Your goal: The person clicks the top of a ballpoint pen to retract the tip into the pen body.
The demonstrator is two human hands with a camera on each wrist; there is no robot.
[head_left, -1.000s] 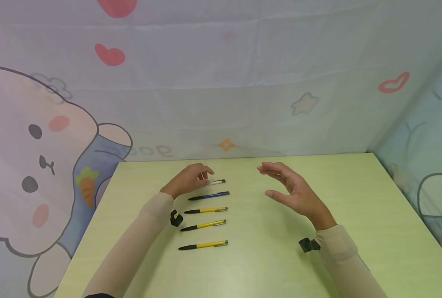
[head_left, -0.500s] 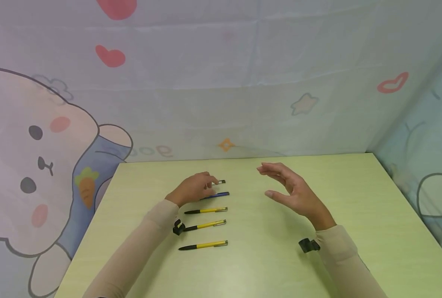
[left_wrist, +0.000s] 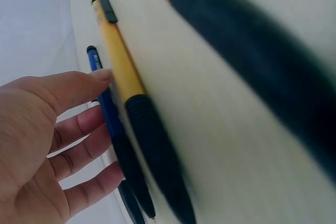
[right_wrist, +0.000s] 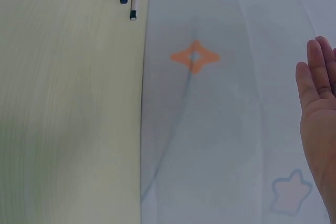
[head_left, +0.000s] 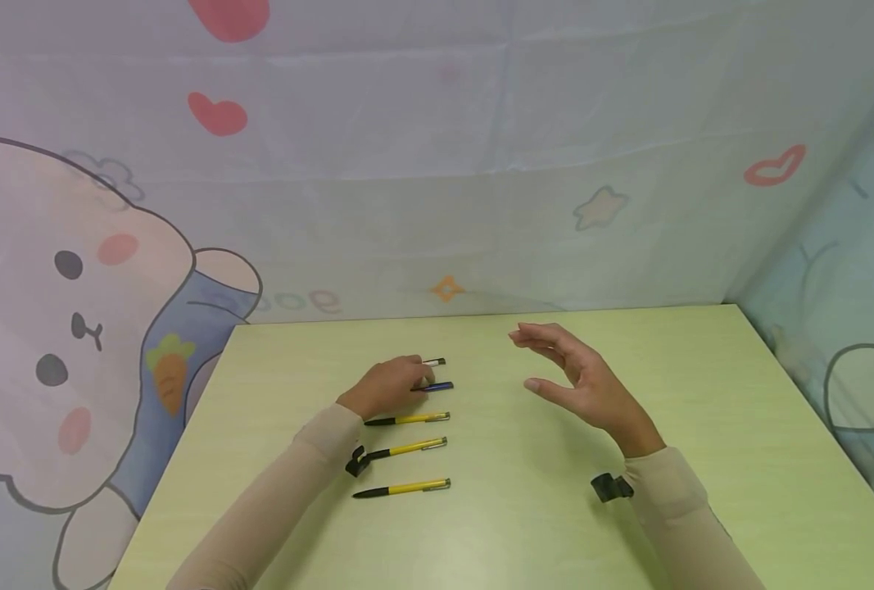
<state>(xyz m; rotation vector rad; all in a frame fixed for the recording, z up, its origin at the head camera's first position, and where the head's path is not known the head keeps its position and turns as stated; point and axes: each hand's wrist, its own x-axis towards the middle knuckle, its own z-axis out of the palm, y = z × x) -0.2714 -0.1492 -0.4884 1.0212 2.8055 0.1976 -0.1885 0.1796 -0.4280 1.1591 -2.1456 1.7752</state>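
At the far left of the table, my left hand [head_left: 388, 387] pinches a blue pen [head_left: 442, 386] with a black grip. In the left wrist view its thumb lies along one side of the blue pen [left_wrist: 108, 107], with fingers along the other. Just behind, a white pen [head_left: 435, 361] is mostly hidden by that hand. Three yellow pens with black grips lie nearer: the first yellow pen [head_left: 423, 418], the middle yellow pen [head_left: 414, 447] and the front yellow pen [head_left: 410, 487]. My right hand [head_left: 584, 381] hovers to the right, fingers extended, holding nothing.
The pale yellow-green table [head_left: 525, 508] ends at a light cloth backdrop [head_left: 407, 221] with printed hearts and a cartoon animal. Black camera mounts sit at the left wrist [head_left: 358, 460] and the right wrist [head_left: 610, 487].
My left hand has moved from the white pen toward me, onto the blue pen, and taken hold of it. The right hand has stayed still, and the pens lie where they were.
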